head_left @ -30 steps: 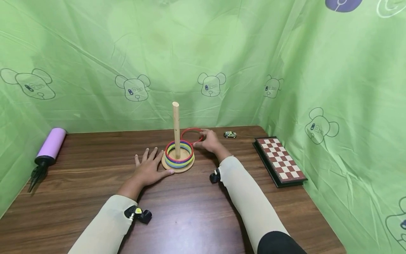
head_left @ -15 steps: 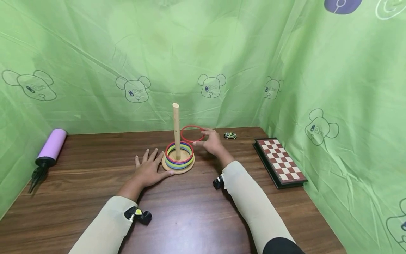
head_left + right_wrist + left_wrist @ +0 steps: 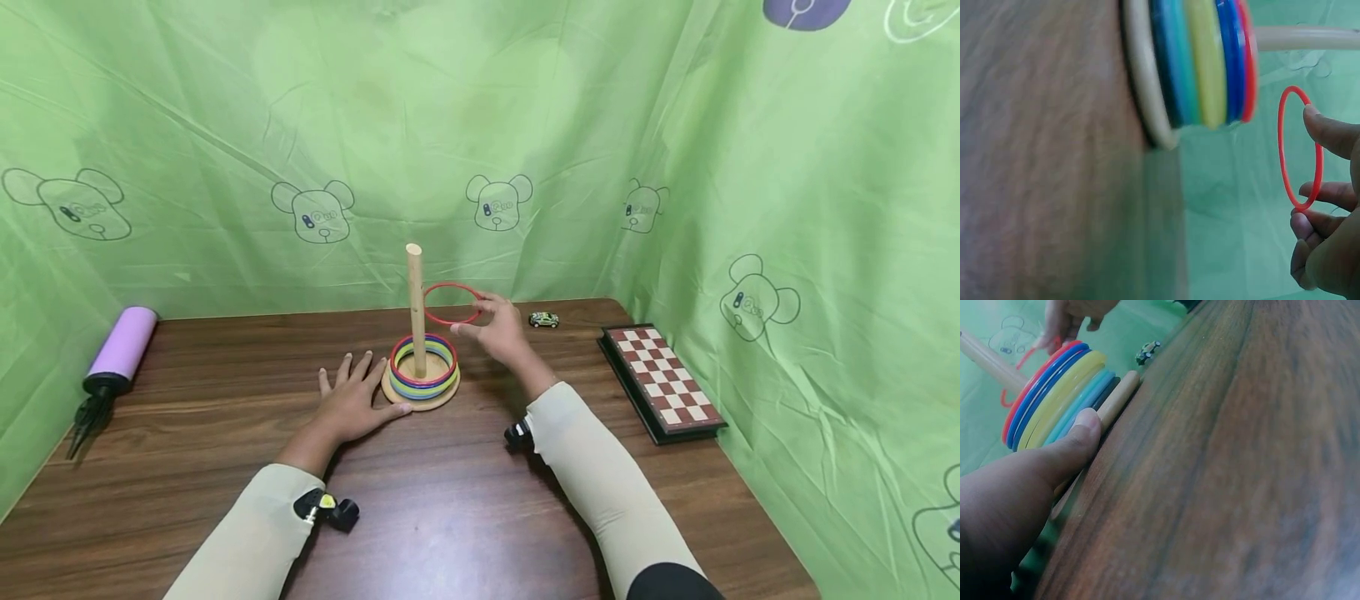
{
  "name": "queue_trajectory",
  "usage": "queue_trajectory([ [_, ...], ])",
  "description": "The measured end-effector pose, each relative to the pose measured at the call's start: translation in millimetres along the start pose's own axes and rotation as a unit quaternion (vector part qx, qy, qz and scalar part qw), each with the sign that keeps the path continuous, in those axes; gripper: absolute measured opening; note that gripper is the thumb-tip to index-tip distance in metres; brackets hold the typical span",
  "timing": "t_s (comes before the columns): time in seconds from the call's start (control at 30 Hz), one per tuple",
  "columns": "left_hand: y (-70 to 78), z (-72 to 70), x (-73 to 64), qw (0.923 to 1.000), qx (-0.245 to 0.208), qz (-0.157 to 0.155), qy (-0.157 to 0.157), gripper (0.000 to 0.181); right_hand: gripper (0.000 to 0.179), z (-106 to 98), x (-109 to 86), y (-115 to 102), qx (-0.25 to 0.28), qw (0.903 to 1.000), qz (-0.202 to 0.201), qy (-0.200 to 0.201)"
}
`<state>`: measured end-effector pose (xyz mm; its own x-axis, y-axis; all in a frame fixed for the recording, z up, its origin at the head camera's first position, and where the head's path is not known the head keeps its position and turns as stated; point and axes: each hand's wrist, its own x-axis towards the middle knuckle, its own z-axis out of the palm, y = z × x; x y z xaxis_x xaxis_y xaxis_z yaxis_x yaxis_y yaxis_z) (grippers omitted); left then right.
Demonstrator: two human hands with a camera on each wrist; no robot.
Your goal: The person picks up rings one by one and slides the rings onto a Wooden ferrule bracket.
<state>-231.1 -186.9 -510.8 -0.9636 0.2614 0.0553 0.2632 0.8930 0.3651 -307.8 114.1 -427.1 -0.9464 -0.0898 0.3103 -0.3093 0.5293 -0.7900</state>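
My right hand [image 3: 501, 332] pinches a thin red ring [image 3: 1281, 144] at its edge between thumb and fingers. The ring is raised above the table, behind and right of an upright wooden peg [image 3: 416, 308]. Around the peg's foot lies a stack of rings [image 3: 1199, 62], dark and light blue below, then yellow, blue, and red on top. They sit on a round wooden base [image 3: 427, 407]. My left hand [image 3: 348, 410] rests at the left of this base with spread fingers, its thumb [image 3: 1088, 422] touching the front edge of the base.
A small toy car [image 3: 543, 319] stands at the back, right of my right hand. Farther right lies a red and white checkered game board [image 3: 660, 375]. A purple hand pump [image 3: 123, 350] lies at the left edge of the wooden table [image 3: 435, 517]. Green curtains [image 3: 360, 125] surround it.
My right hand has lifted the red ring up off the tabletop behind the stack and moved it slightly left, toward the peg. The left hand stays in place.
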Motion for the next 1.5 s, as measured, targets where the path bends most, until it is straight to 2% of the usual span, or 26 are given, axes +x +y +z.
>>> queue_trajectory([
  [0.1, 0.7, -0.5, -0.9, 1.0000, 0.000, 0.000, -0.001, 0.116, 0.066, -5, -0.3, -11, 0.010, 0.9999, -0.002, 0.011],
  [0.37, 1.2, -1.8, -2.7, 1.0000, -0.005, -0.004, -0.003, 0.116, 0.061, -25, -5.6, -45, 0.075, 0.9959, 0.024, 0.045],
  [0.57, 1.8, -1.8, -2.2, 1.0000, -0.003, -0.003, -0.005, 0.115, 0.058, -40, -11.5, -69, 0.095, 0.9924, 0.020, 0.076],
  [0.77, 1.0, -1.9, -1.1, 1.0000, -0.002, -0.003, -0.006, 0.115, 0.058, -47, -13.3, -85, 0.124, 0.9881, -0.004, 0.090],
  [0.97, 1.0, -2.6, -2.0, 1.0000, 0.002, -0.003, -0.002, 0.115, 0.058, -47, -15.0, -103, 0.146, 0.9823, -0.038, 0.111],
  [1.07, 1.1, -2.2, -1.7, 1.0000, 0.000, -0.002, -0.003, 0.115, 0.057, -44, -17.4, -111, 0.155, 0.9802, -0.058, 0.108],
  [1.2, 0.6, -0.7, -1.0, 1.0000, 0.000, -0.003, -0.004, 0.116, 0.057, -39, -21.0, -115, 0.150, 0.9820, -0.076, 0.086],
  [1.5, 0.3, -0.6, -1.3, 1.0000, 0.003, -0.002, -0.002, 0.116, 0.066, -23, -33.0, -106, 0.114, 0.9903, -0.072, 0.032],
])
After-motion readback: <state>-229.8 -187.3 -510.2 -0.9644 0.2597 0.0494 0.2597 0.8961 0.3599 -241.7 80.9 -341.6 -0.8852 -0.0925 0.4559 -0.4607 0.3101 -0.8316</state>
